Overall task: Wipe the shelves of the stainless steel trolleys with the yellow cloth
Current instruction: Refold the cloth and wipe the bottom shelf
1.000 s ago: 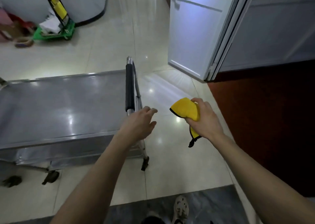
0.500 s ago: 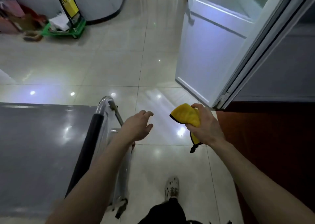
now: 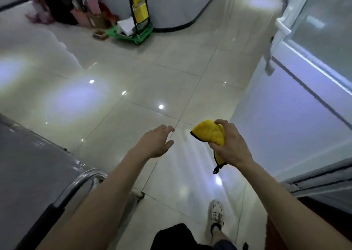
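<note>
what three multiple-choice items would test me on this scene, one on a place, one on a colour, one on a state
1. Where does the trolley sit in view?
A upper right
B lower left
C centre

2. What colour is the trim on the cloth?
A black
B red
C white

3. What is the left hand doing?
A gripping the handle
B holding the cloth
C open, holding nothing

Answers:
1 B, it fills the lower-left corner.
2 A, a black trim runs along the yellow edge.
3 C, it is spread and touches nothing, while the right hand grips the cloth.
</note>
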`<state>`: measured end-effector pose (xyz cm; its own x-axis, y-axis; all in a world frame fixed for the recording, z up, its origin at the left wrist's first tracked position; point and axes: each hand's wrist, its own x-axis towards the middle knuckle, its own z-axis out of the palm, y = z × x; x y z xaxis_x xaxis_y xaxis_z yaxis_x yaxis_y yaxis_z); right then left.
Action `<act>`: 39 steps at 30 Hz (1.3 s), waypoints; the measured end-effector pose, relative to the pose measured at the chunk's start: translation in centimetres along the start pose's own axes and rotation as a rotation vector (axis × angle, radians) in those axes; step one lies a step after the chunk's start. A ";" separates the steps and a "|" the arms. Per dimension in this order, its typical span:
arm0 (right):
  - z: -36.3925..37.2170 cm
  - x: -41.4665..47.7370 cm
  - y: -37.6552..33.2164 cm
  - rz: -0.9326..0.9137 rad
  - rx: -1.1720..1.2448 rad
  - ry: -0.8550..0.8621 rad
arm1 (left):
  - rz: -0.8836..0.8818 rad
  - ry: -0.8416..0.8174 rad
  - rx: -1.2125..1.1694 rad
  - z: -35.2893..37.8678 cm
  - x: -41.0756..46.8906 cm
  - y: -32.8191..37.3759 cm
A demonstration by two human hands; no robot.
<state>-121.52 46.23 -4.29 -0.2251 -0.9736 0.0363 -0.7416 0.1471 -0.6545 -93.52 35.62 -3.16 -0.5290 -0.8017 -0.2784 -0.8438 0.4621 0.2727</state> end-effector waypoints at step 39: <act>36.0 48.3 -34.1 -1.599 -0.164 -1.227 | -1.621 1.230 -0.987 -7.7 12.4 -21.6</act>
<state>-84.40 -12.12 -7.42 0.9747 0.2096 -0.0783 0.1440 -0.8555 -0.4973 -81.12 12.78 -5.40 0.9578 -0.1389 -0.2518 0.1302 -0.5712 0.8104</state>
